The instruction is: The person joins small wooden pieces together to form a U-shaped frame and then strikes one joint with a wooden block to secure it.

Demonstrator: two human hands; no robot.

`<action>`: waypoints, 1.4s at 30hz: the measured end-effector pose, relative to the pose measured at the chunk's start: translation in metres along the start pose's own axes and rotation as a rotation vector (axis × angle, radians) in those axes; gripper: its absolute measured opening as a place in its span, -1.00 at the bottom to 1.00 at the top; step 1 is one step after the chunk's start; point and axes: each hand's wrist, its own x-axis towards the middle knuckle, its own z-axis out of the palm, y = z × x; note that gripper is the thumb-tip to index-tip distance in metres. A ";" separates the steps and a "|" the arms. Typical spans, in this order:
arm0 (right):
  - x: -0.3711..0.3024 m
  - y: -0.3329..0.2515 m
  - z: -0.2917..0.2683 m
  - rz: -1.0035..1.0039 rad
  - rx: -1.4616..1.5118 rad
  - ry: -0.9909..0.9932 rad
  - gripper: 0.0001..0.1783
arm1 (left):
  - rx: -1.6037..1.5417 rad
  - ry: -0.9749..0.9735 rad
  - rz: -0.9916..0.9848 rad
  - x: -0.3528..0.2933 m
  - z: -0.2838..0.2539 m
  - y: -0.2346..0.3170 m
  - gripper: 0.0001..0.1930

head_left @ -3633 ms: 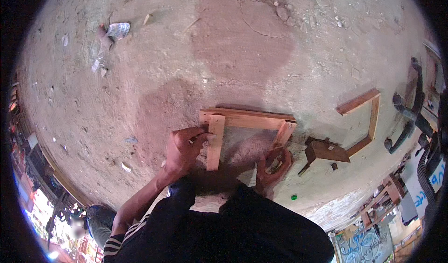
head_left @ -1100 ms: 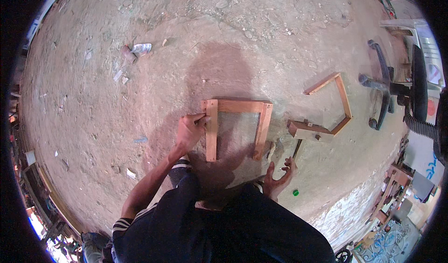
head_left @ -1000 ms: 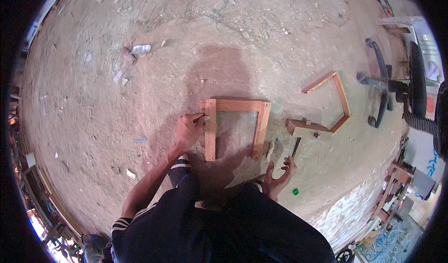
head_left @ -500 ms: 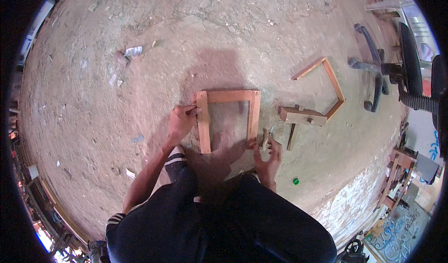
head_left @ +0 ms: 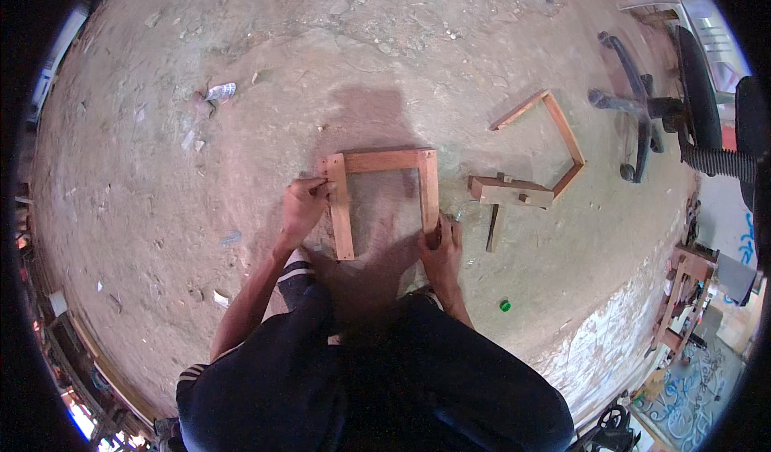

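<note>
A three-sided wooden frame point(head_left: 382, 160) lies on the floor in front of me, its opening toward my legs. At the outer edge of its left leg, my left hand point(head_left: 302, 215) is closed, thumb and fingers pinched near the upper corner. My right hand point(head_left: 443, 255) has its fingers wrapped round the lower end of the right leg, hiding that end. A small shiny bit shows just beyond the right fingers; what it belongs to is hidden.
To the right lies a wooden block with a stick through it point(head_left: 510, 191), like a mallet, touching an angled wooden strip frame point(head_left: 567, 131). Beyond stands a swivel chair base point(head_left: 638, 99). A green cap point(head_left: 504, 305) and a crumpled wrapper point(head_left: 221, 91) lie on the floor.
My right hand has moved left and closed on the frame's right leg; before, it was apart from it at a small pale object. The left hand stays at the left leg.
</note>
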 end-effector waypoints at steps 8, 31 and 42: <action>0.000 0.006 0.002 -0.017 -0.025 -0.006 -0.36 | 0.043 0.010 -0.015 -0.001 0.000 0.002 -0.77; 0.001 -0.002 -0.007 -0.030 0.031 0.044 -0.40 | -0.025 -0.028 0.109 -0.002 -0.007 0.007 -0.75; 0.015 0.066 -0.092 0.102 -0.069 0.351 -0.62 | -0.037 0.028 -0.032 -0.017 -0.033 0.027 -0.80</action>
